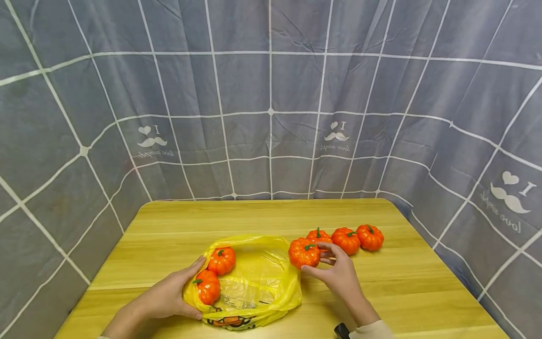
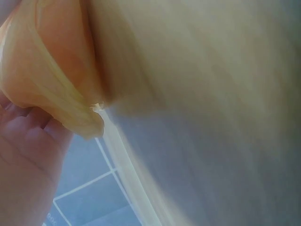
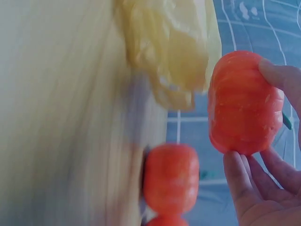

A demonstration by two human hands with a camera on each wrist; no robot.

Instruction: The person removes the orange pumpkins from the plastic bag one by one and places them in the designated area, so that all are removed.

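A yellow plastic bag (image 1: 271,308) lies on the table with its mouth spread, and two small orange toy pumpkins (image 1: 222,261) sit inside its left part. My left hand (image 1: 171,292) holds the bag's left side, thumb at the near rim and fingers round the outer side; in the left wrist view the bag (image 2: 61,89) covers part of the fingers. With thumb and fingertips, my right hand (image 1: 338,273) grips another toy pumpkin (image 1: 303,253) beside the bag's right rim. The right wrist view shows that pumpkin (image 3: 244,106) raised off the table.
Three more toy pumpkins (image 1: 346,241) stand in a row on the wooden table (image 1: 178,226), behind and right of my right hand. A grey curtain (image 1: 245,84) with white grid lines hangs behind the table and along both sides.
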